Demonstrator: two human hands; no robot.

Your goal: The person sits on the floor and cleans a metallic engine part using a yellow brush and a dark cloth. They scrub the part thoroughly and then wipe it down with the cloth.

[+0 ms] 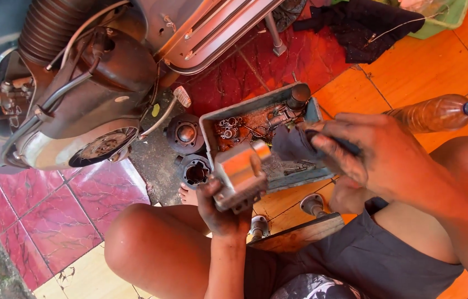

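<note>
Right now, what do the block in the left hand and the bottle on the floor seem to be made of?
The block in the left hand looks like bare cast metal, probably aluminium: dull grey with a bright reflection on its flat face. The bottle looks like clear plastic, ribbed and see-through, brownish inside, with a blue cap.

I sit on the tiled floor [422,72] of a makeshift home repair spot for scooters. At ten o'clock stands the scooter's bare engine [84,105]; at the centre lies a greasy metal tray of small parts [256,127]; at twelve o'clock a dirty rag [367,22]; at two o'clock a plastic bottle [439,111].
</note>
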